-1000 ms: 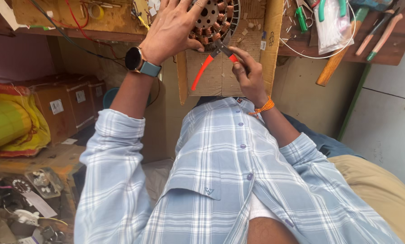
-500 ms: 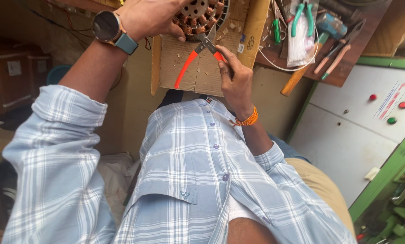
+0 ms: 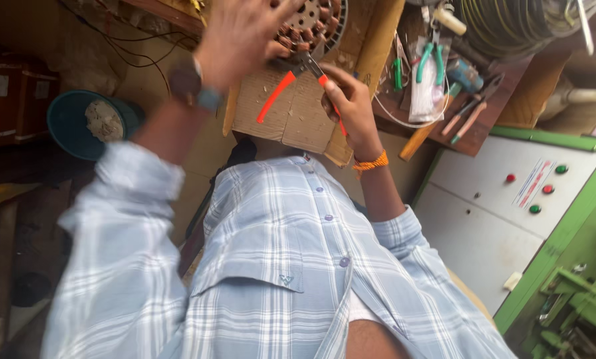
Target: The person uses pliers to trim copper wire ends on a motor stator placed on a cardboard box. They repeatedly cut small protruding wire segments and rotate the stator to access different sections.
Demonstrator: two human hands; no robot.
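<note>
A round motor stator with copper windings (image 3: 314, 23) lies on a piece of cardboard (image 3: 304, 110) at the edge of a wooden bench. My left hand (image 3: 241, 36), blurred, with a watch on its wrist, rests fingers spread against the stator's left side. My right hand (image 3: 348, 100) grips one orange handle of a pair of pliers (image 3: 291, 83), whose jaws reach the stator's lower rim. An orange thread band circles my right wrist.
Teal-handled pliers (image 3: 431, 60), other hand tools and a plastic bag lie on the bench to the right. A white control cabinet with red and green buttons (image 3: 510, 193) stands lower right, beside a green frame. A teal bucket (image 3: 89, 123) sits at left.
The view has swung to the right and tilted, bringing the control cabinet further into sight. Both hands stay at the stator; the left hand is now blurred by motion.
</note>
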